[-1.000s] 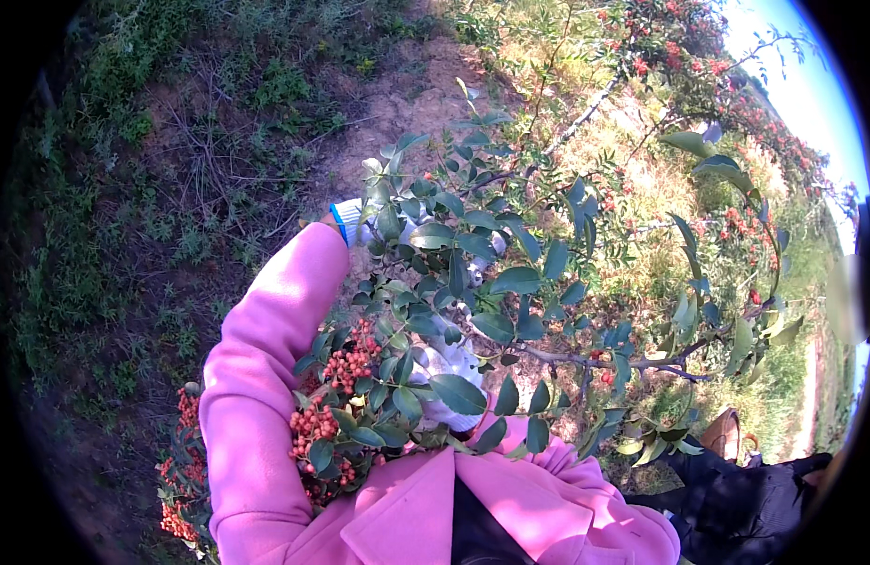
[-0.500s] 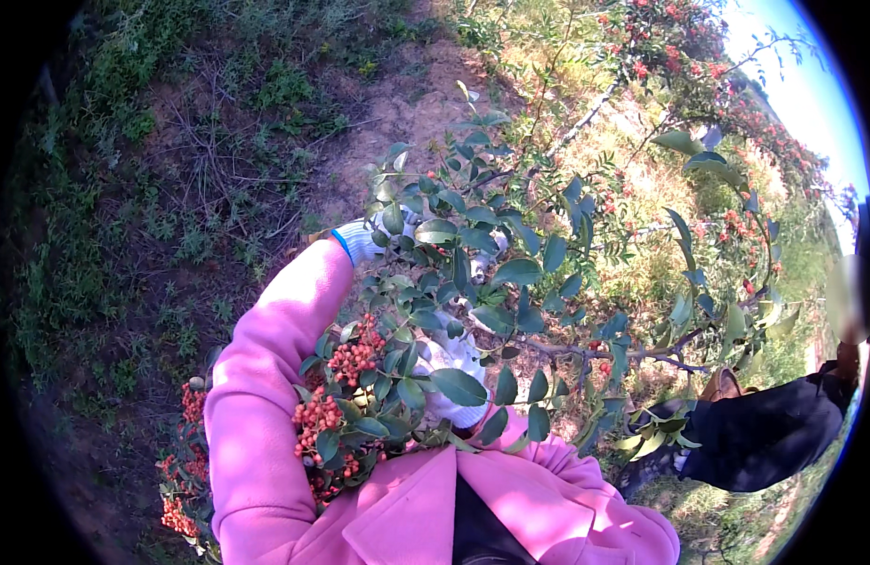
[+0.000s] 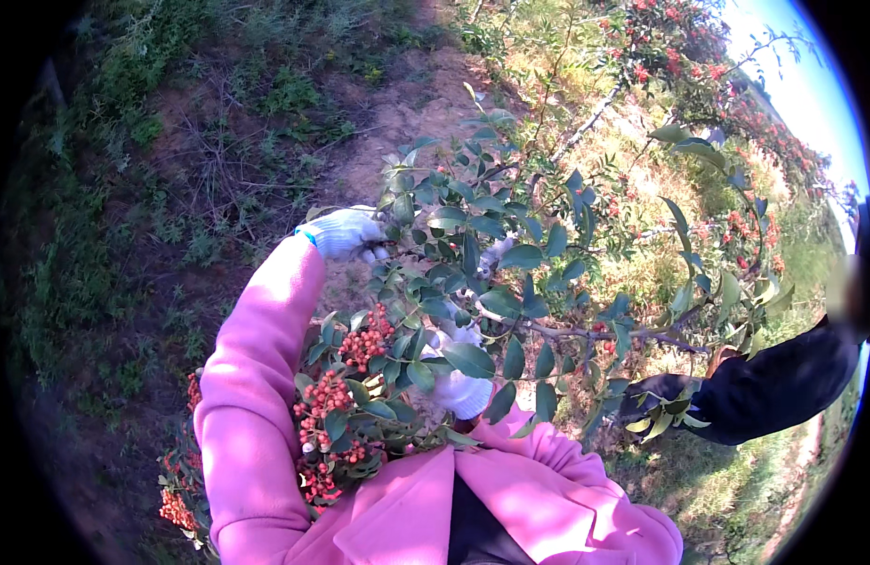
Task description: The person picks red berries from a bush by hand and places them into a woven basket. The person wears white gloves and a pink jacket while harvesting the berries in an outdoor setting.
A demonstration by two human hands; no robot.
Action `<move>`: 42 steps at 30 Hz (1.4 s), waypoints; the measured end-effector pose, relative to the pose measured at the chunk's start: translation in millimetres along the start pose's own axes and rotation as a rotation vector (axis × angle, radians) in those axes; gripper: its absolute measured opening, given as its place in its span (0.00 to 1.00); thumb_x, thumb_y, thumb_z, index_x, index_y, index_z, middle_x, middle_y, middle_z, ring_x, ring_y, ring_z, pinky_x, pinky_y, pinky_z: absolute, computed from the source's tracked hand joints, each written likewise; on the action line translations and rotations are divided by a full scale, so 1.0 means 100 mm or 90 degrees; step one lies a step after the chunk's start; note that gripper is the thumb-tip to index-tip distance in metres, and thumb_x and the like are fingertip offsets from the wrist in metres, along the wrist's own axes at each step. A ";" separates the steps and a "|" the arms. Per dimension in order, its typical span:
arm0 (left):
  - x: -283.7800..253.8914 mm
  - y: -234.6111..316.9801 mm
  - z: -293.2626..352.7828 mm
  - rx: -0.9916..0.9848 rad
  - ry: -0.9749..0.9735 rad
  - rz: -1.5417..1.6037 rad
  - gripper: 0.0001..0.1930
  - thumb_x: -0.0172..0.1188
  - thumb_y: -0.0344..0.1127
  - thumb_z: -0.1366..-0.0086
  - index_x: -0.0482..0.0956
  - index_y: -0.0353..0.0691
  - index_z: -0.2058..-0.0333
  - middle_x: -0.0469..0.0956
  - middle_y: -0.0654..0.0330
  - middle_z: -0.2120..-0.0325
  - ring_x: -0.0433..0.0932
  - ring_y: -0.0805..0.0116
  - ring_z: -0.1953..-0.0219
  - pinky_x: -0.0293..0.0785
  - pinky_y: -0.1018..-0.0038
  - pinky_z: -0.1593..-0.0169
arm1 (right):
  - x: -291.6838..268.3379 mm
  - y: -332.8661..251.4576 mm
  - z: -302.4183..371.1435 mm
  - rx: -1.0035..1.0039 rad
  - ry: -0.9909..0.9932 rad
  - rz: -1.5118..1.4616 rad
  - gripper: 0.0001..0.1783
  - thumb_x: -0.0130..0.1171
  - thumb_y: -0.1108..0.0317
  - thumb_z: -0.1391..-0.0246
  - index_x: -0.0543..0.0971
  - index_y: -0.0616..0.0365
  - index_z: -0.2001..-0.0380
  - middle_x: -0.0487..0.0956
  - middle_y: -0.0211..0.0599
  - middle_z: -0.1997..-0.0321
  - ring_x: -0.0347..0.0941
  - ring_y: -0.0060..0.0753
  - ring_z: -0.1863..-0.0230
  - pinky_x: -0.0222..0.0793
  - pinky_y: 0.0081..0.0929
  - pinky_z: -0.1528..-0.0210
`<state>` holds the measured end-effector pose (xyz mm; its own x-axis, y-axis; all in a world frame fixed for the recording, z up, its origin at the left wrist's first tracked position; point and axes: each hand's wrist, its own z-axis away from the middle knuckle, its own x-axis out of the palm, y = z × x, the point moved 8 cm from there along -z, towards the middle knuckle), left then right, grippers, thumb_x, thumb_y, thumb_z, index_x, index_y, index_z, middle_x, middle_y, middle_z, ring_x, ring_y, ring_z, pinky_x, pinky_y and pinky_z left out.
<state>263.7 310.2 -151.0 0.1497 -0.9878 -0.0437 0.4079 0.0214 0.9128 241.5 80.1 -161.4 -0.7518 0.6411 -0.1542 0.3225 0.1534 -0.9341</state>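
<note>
Outdoor daylight, hard contrast. Weeds (image 3: 105,282) at left dim, in shade; dry grass (image 3: 647,268) at right sunlit, washed pale. Sky (image 3: 807,113) at upper right glares, near white in parts. Sun patches and leaf shadows dapple the pink coat (image 3: 397,504); left hand's (image 3: 348,234) white glove very bright. Black fisheye rim, edges bent. Pale patch (image 3: 842,294) at right edge blurred; far red berries (image 3: 739,226) soft.

Left hand (image 3: 348,234) left of branch (image 3: 569,332); right hand (image 3: 461,393) behind leaves (image 3: 469,361); berries (image 3: 324,407) beside sleeve (image 3: 254,400).

Right hand (image 3: 464,334) partly behind leaves (image 3: 470,360)
</note>
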 end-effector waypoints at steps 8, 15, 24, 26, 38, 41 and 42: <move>-0.67 1.05 1.00 0.104 0.254 -0.175 0.11 0.51 0.33 0.35 0.73 0.38 0.56 0.77 0.63 0.68 0.76 0.79 0.78 0.74 0.86 0.78 | 0.18 -0.06 -0.24 0.000 0.003 -0.012 0.20 0.60 0.63 0.54 0.73 0.51 0.55 0.74 0.40 0.55 0.72 0.42 0.55 0.67 0.38 0.56; 0.12 1.73 2.79 0.285 0.360 -0.282 0.14 0.58 0.44 0.38 0.75 0.38 0.61 0.72 0.65 0.77 0.71 0.83 0.80 0.63 0.88 0.80 | 0.31 -0.32 -0.59 -0.343 0.169 0.505 0.15 0.55 0.61 0.52 0.77 0.52 0.60 0.78 0.33 0.61 0.74 0.40 0.61 0.69 0.34 0.57; 1.72 -0.24 3.09 0.037 0.228 -0.486 0.12 0.63 0.35 0.49 0.80 0.45 0.64 0.77 0.59 0.71 0.78 0.57 0.67 0.74 0.68 0.65 | 0.52 -0.59 -0.74 -0.549 0.185 0.568 0.26 0.60 0.63 0.63 0.72 0.56 0.56 0.73 0.37 0.58 0.67 0.44 0.55 0.58 0.49 0.47; 1.66 -1.00 2.96 -0.045 0.406 -0.592 0.12 0.61 0.36 0.47 0.78 0.46 0.62 0.77 0.59 0.66 0.78 0.56 0.64 0.75 0.66 0.62 | 0.54 -0.58 -0.76 -0.562 0.184 0.551 0.26 0.60 0.64 0.63 0.71 0.56 0.56 0.73 0.38 0.58 0.67 0.44 0.56 0.58 0.50 0.47; 1.21 -2.64 2.45 -0.264 0.601 -0.711 0.11 0.58 0.46 0.49 0.79 0.47 0.72 0.79 0.56 0.80 0.79 0.54 0.72 0.75 0.62 0.71 | 0.44 -0.55 -0.64 -0.569 0.152 0.540 0.20 0.67 0.63 0.60 0.70 0.53 0.64 0.74 0.37 0.68 0.73 0.49 0.59 0.64 0.41 0.60; 1.48 -1.78 2.56 -0.148 0.462 -0.776 0.12 0.56 0.46 0.46 0.80 0.46 0.67 0.79 0.58 0.76 0.79 0.57 0.72 0.75 0.65 0.70 | 0.45 -0.58 -0.62 -0.596 0.161 0.516 0.20 0.66 0.63 0.59 0.69 0.51 0.63 0.74 0.36 0.68 0.72 0.50 0.55 0.63 0.41 0.60; 1.66 -1.25 2.57 0.093 0.395 -0.802 0.12 0.57 0.40 0.47 0.81 0.43 0.67 0.79 0.58 0.75 0.79 0.60 0.71 0.75 0.66 0.70 | 0.39 -0.57 -0.64 -0.579 0.163 0.515 0.21 0.65 0.63 0.58 0.70 0.51 0.61 0.75 0.35 0.67 0.71 0.51 0.52 0.63 0.42 0.58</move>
<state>6.0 104.2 -168.1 0.1420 -0.1043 -0.9844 0.4732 -0.8663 0.1600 230.9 144.5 -92.9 -0.0514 0.9069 -0.4182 0.9987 0.0462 -0.0224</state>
